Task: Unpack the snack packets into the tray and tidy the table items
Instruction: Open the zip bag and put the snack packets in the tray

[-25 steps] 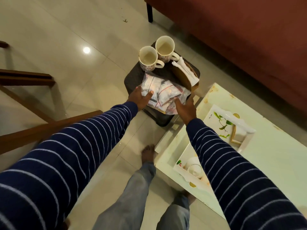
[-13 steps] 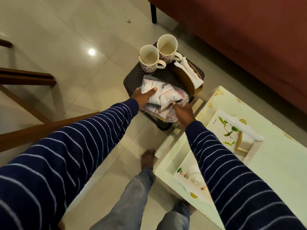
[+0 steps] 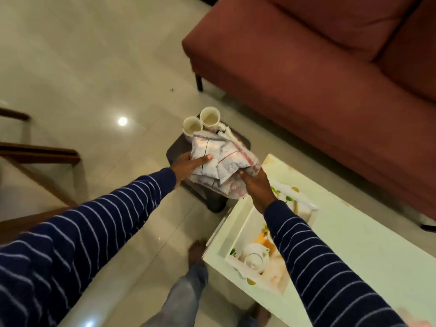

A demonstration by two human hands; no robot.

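A clear plastic bag of snack packets (image 3: pixel 219 161) is held up above the small dark stool (image 3: pixel 175 149). My left hand (image 3: pixel 188 165) grips its left side, thumb across the front. My right hand (image 3: pixel 256 182) grips its lower right corner from below. Two white mugs (image 3: pixel 201 122) stand at the stool's far edge, with white tissues (image 3: pixel 227 135) just right of them, partly hidden by the bag. The white tray (image 3: pixel 245 223) with a leaf print lies on the white table (image 3: pixel 365 244) under my right forearm. A white teapot (image 3: pixel 253 257) sits in the tray's near end.
A red sofa (image 3: pixel 318 79) fills the far right, close behind the table. Dark wooden furniture (image 3: pixel 40 156) stands at the left. My feet and grey trousers (image 3: pixel 186 293) are on the tiled floor between the furniture and the table.
Both hands have closed on the bag and lifted it off the stool, toward me and slightly right. The camera has tilted up, showing more of the sofa.
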